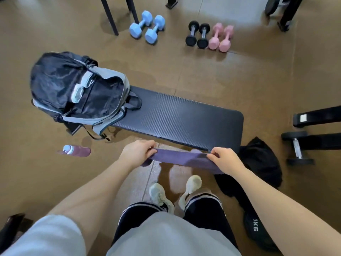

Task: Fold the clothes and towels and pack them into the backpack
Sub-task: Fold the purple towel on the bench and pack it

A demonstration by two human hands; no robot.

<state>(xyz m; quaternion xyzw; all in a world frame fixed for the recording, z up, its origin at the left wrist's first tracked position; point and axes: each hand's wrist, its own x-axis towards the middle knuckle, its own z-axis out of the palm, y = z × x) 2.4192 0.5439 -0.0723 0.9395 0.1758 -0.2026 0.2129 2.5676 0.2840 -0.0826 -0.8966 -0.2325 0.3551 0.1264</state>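
A purple towel (181, 158) is stretched flat between both hands, in the air just in front of the bench's near edge. My left hand (137, 151) pinches its left end, and my right hand (226, 159) pinches its right end. The grey and black backpack (77, 89) stands unzipped on the left end of the dark padded bench (180, 117), its main compartment gaping. A black garment (258, 163) lies crumpled on the floor beside the bench's right end, partly hidden behind my right forearm.
A maroon water bottle (77, 150) lies on the floor left of my hands. Blue dumbbells (146, 26), black dumbbells (197, 34) and pink dumbbells (221, 36) sit beyond the bench. A heavy dumbbell (297, 147) and rack feet are at the right. A black weight (258, 230) lies by my right leg.
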